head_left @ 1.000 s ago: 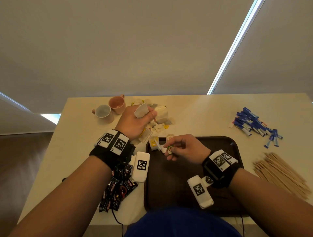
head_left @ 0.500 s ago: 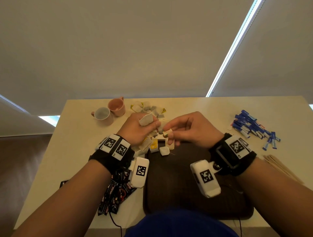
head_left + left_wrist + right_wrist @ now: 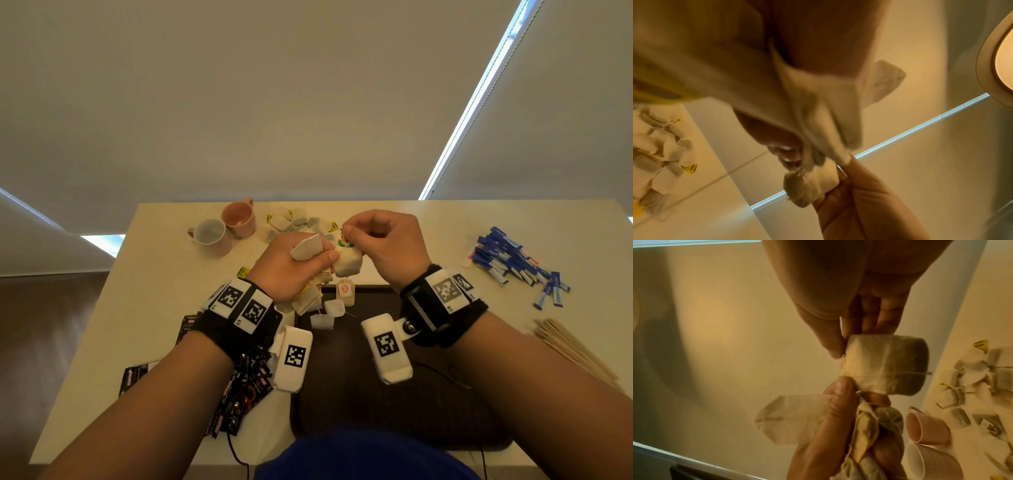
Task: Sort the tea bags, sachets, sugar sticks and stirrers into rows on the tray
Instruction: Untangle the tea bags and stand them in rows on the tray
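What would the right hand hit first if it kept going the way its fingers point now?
Probably the left hand: the right hand points leftward, pinching a tea bag right against the left's gripped bunch of tea bags. Depth is unclear.

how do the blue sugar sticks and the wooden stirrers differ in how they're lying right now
The blue sugar sticks are scattered at mixed angles; the wooden stirrers lie bunched, nearly parallel. The sugar sticks are short blue-and-white packets; the stirrers are longer, plain and tan. The sugar sticks sit farther from the person. Both lie on the table, right of the tray, untouched.
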A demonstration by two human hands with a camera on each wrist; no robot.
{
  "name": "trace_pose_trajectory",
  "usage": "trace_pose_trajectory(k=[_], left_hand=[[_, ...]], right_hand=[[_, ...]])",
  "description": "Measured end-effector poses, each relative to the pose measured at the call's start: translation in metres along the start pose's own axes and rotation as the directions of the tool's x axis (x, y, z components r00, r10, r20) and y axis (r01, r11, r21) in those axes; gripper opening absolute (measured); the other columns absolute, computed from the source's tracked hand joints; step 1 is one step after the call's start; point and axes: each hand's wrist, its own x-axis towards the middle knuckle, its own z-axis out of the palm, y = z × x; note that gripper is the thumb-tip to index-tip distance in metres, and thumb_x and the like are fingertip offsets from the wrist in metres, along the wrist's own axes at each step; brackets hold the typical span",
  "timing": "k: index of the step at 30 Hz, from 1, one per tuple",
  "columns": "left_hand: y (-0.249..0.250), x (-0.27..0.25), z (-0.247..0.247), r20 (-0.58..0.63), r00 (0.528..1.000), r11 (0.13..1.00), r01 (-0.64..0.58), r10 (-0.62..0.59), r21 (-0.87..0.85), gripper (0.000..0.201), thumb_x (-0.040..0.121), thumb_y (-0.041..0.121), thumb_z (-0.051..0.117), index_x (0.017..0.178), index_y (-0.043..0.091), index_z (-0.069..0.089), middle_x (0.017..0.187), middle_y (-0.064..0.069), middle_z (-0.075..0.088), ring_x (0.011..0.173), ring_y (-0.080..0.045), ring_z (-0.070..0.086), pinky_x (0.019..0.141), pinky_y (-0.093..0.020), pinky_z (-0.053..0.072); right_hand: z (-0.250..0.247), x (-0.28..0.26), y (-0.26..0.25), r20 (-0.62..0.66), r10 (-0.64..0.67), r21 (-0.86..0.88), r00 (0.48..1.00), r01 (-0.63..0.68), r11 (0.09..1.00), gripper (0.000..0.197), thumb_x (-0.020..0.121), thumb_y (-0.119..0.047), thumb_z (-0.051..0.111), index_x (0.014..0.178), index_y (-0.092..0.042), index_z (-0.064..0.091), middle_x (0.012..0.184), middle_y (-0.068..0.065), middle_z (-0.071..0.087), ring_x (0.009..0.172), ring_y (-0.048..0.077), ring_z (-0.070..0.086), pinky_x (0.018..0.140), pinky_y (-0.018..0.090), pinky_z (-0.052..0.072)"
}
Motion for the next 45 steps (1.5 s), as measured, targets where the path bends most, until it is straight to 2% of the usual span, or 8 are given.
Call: trace_pose_trajectory(k=[5,13,19,26,30,33,39,45], left_hand=[[0.000,-0.002,-0.002,-0.040,0.999,1.000,-0.013,0.014,0.019,0.016,0.095,0.015,0.066,0.082,0.009,0.073,0.080,0.001,0.073,0.078,-0.009,0.066,0.073,-0.021,0.048],[0.003,0.000,0.000,-0.020,0.999,0.997,-0.044,0.045,0.057,0.019,0.095,0.017,0.066,0.077,0.022,0.070,0.079,0.005,0.071,0.077,-0.004,0.063,0.070,-0.014,0.044],[0.001,0.000,-0.009,-0.096,0.995,1.000,-0.026,0.026,0.001,0.009,0.094,0.014,0.067,0.089,0.011,0.074,0.078,0.004,0.072,0.079,-0.011,0.068,0.078,-0.028,0.054],[0.010,-0.001,-0.015,0.024,0.996,0.996,-0.090,0.090,0.019,0.025,0.092,0.014,0.069,0.112,0.028,0.069,0.099,0.017,0.071,0.100,0.003,0.065,0.082,-0.010,0.047],[0.009,-0.001,-0.015,0.045,0.992,0.993,-0.118,0.118,-0.007,0.030,0.091,0.014,0.071,0.113,0.035,0.068,0.099,0.019,0.073,0.103,-0.003,0.067,0.087,-0.019,0.052],[0.011,-0.001,-0.013,0.022,0.993,0.993,-0.117,0.117,-0.037,0.023,0.089,0.010,0.073,0.101,0.030,0.071,0.090,0.010,0.074,0.088,-0.007,0.069,0.077,-0.021,0.054],[0.007,0.002,-0.014,-0.047,0.995,0.996,-0.090,0.089,-0.016,0.020,0.089,0.009,0.073,0.082,0.027,0.066,0.079,0.006,0.071,0.071,-0.003,0.064,0.067,-0.016,0.049],[0.003,0.005,-0.014,0.030,0.997,0.997,-0.079,0.078,0.022,0.010,0.089,0.012,0.073,0.089,0.023,0.072,0.080,0.003,0.073,0.076,-0.010,0.068,0.071,-0.023,0.052]], right_hand=[[-0.006,-0.013,0.003,0.092,0.047,0.053,0.995,-0.052,0.997,0.013,0.082,-0.034,0.072,0.086,-0.022,0.075,0.085,0.002,0.076,0.080,0.017,0.072,0.072,0.029,0.060],[-0.010,-0.018,0.020,0.112,0.038,-0.072,0.993,-0.030,0.997,0.008,0.089,-0.013,0.070,0.096,-0.014,0.074,0.082,-0.003,0.071,0.068,0.002,0.063,0.065,0.017,0.052],[-0.014,-0.015,0.013,0.136,0.045,0.004,0.990,-0.046,0.999,0.008,0.090,-0.008,0.067,0.096,-0.007,0.072,0.083,0.005,0.071,0.065,0.005,0.063,0.062,0.019,0.054],[-0.006,-0.011,0.008,0.318,0.105,0.184,0.942,-0.169,0.968,0.014,0.085,-0.011,0.070,0.097,-0.005,0.073,0.096,0.029,0.070,0.086,0.049,0.065,0.082,0.053,0.056],[-0.003,-0.009,0.006,0.322,0.167,0.288,0.932,-0.264,0.920,0.027,0.075,-0.016,0.073,0.098,-0.004,0.067,0.095,0.039,0.066,0.083,0.045,0.062,0.087,0.061,0.050],[-0.003,-0.007,0.008,0.354,0.171,0.292,0.920,-0.282,0.914,0.014,0.084,-0.002,0.069,0.097,-0.002,0.063,0.088,0.032,0.067,0.079,0.037,0.064,0.079,0.049,0.054],[-0.010,-0.006,0.008,0.274,0.013,0.123,0.962,-0.048,0.991,0.037,0.086,-0.032,0.064,0.102,0.000,0.072,0.092,0.018,0.072,0.079,0.023,0.068,0.070,0.030,0.056],[-0.011,-0.005,0.008,0.229,-0.148,-0.052,0.962,0.164,0.985,0.009,0.089,-0.012,0.070,0.096,-0.012,0.075,0.084,0.003,0.074,0.071,0.014,0.069,0.067,0.033,0.059]])
